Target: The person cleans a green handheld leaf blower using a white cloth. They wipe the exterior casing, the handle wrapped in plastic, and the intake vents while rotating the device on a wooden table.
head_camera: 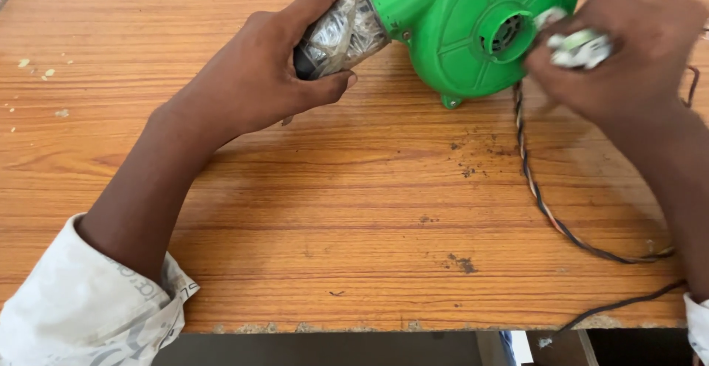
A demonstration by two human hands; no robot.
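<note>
On a worn wooden counter (332, 211), a green blower (473, 30) lies near the far edge, steadied by the left hand (258, 78) clasping its plastic-wrapped nozzle (343, 33) while the right hand (613, 48) pinches a white rag (580, 47) against its housing.

Bright even light, slight motion blur

Blower (458, 33) on table (332, 211), cord (550, 214) right
</note>
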